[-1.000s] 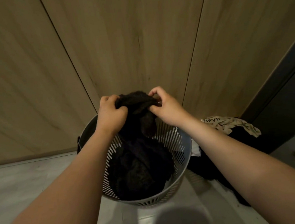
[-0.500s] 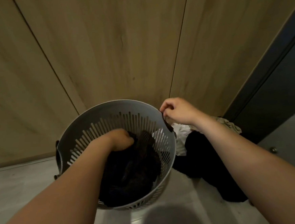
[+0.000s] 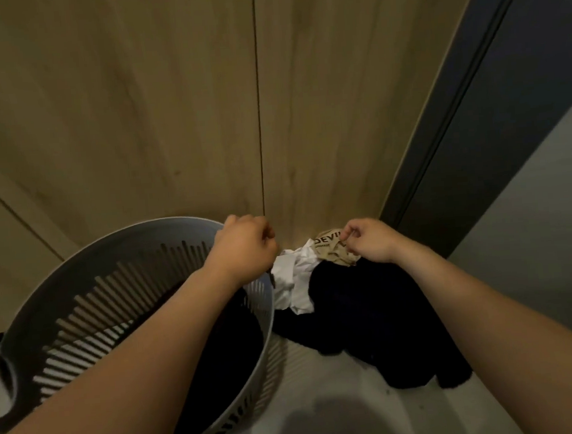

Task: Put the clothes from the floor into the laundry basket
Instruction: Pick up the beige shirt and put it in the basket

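A round grey slatted laundry basket (image 3: 108,242) stands on the floor at the left, with dark clothes (image 3: 220,359) inside. Right of it lies a pile: a white garment (image 3: 293,284), a beige printed garment (image 3: 332,252) and a large black garment (image 3: 371,319). My left hand (image 3: 242,249) hovers over the basket's right rim, fingers curled with nothing visible in them. My right hand (image 3: 368,241) is at the top of the pile, with thumb and fingers pinched on the beige garment's edge.
Wooden wall panels (image 3: 167,123) rise directly behind the basket and pile. A dark door frame (image 3: 475,116) runs along the right, with a grey surface beyond it. Pale floor (image 3: 326,402) shows in front, with a shadow on it.
My left hand dropped the black garment into the basket and lifted out to the rim. My right hand moved right from the basket rim to the beige garment. The view shifted right.
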### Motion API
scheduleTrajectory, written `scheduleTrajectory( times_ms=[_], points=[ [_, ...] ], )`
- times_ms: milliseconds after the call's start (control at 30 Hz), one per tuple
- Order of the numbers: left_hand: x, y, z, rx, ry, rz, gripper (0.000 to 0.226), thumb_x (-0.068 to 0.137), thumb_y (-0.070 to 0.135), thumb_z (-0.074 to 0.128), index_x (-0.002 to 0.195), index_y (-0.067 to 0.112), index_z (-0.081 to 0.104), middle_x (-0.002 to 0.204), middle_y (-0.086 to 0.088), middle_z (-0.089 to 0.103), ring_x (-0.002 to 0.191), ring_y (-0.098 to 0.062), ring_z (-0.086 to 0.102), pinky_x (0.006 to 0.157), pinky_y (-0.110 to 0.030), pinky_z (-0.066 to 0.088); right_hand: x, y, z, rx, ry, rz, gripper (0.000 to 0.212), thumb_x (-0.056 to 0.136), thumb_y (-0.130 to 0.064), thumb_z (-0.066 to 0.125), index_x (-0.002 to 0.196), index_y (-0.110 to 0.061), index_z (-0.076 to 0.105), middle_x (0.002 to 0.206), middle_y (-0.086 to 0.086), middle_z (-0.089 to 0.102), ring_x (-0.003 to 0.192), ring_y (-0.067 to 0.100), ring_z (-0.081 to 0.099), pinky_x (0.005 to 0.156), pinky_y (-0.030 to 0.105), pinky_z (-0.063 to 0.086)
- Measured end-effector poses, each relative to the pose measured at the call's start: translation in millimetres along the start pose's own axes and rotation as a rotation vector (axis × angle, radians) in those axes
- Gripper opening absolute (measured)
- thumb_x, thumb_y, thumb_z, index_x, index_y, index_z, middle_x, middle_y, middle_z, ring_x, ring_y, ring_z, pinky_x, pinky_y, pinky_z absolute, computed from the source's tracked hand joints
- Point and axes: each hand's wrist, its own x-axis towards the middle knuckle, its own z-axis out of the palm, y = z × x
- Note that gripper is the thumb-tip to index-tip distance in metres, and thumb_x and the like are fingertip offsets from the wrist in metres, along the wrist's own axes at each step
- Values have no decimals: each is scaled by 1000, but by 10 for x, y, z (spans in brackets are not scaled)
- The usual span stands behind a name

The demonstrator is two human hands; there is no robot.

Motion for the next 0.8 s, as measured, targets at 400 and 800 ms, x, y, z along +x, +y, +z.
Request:
scheduleTrajectory(
  times_ms=[400,800],
  points=[
    [945,478,759,203,-389,13,33,96,38,51,119,17,60,119,-10,64,106,-32,59,90,-45,54,662,787,382,-72,115,206,33,88,-33,61,116,-15,62,124,9,64,113,30,59,82,30,43],
    [1147,28,1159,191,-413,-123,22,97,36,49,100,16,56,104,-8,62,95,-30,60,78,-36,53,1617,1086,1000,-182,-70,277,82,76,-73,58,150,-41,40,163,17,21,151,42,15,119,49,23]
  ],
)
